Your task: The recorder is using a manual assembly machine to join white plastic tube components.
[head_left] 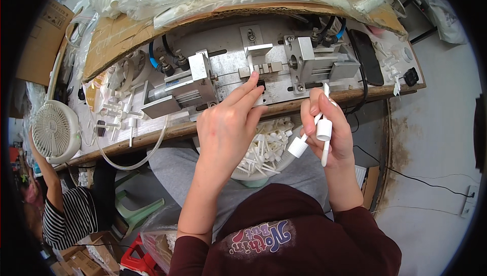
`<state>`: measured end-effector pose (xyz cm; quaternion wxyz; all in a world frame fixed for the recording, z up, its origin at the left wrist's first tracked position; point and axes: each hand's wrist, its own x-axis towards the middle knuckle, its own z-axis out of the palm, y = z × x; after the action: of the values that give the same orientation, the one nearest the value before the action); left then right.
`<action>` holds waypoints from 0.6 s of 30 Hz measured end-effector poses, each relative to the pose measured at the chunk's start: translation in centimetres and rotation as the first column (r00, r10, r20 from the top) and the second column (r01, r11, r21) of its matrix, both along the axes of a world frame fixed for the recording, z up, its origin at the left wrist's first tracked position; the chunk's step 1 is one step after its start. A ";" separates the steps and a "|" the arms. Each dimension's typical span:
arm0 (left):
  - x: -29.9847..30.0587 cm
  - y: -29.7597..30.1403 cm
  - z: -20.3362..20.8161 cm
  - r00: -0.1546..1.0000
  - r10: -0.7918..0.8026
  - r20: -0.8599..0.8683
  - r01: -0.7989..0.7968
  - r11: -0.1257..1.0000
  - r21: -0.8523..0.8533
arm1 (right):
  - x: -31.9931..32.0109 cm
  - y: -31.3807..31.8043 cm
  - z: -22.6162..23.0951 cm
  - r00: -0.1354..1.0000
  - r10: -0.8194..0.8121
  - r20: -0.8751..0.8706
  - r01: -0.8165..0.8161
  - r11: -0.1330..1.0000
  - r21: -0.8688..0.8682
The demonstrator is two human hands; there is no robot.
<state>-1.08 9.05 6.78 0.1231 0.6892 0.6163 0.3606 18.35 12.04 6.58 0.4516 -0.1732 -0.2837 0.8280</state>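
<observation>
My left hand [223, 131] reaches over the metal fixture with its fingers stretched out. Its index fingertip touches, or nearly touches, the small slotted metal block [269, 68] in the middle. A narrow white piece [250, 62] stands at that block, partly behind the fingertip. In my right hand [339, 136], closed at the bench's front edge, are white applicator sticks with ribbed caps [323, 130]; their caps point in different directions. Two pneumatic cylinders, one left [187, 86] and one right [319, 63], face the block from either side.
A bowl [290, 163] of white capped sticks rests at my lap. Cardboard [114, 35] bearing bagged white parts arches over the fixture. Loose parts [119, 114] and a fan [55, 131] are left, a black phone [366, 58] right. Another person in a striped top [71, 217] sits left.
</observation>
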 end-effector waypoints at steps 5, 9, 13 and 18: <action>0.4 -2.6 1.6 0.947 -0.176 0.269 0.184 0.983 -0.005 | 0.2 0.0 -0.7 1.000 0.000 -0.001 0.000 0.999 -0.037; 0.8 -4.4 2.3 0.858 -0.280 0.430 0.316 0.949 -0.012 | -0.8 -0.3 -0.5 0.998 0.007 0.066 -0.006 1.000 -0.016; 1.1 -5.3 2.9 0.805 -0.277 0.525 0.318 0.948 0.012 | -1.2 -0.4 0.2 0.998 0.041 0.053 -0.039 0.998 -0.044; 0.8 -5.2 2.5 0.854 -0.300 0.425 0.298 0.952 0.074 | -1.5 -0.7 -0.1 0.983 0.021 0.184 -0.013 0.999 -0.043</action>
<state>-0.29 3.88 9.23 0.3091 0.6799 0.4580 0.4822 16.89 11.35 6.44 0.4126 -0.2560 -0.3086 0.8179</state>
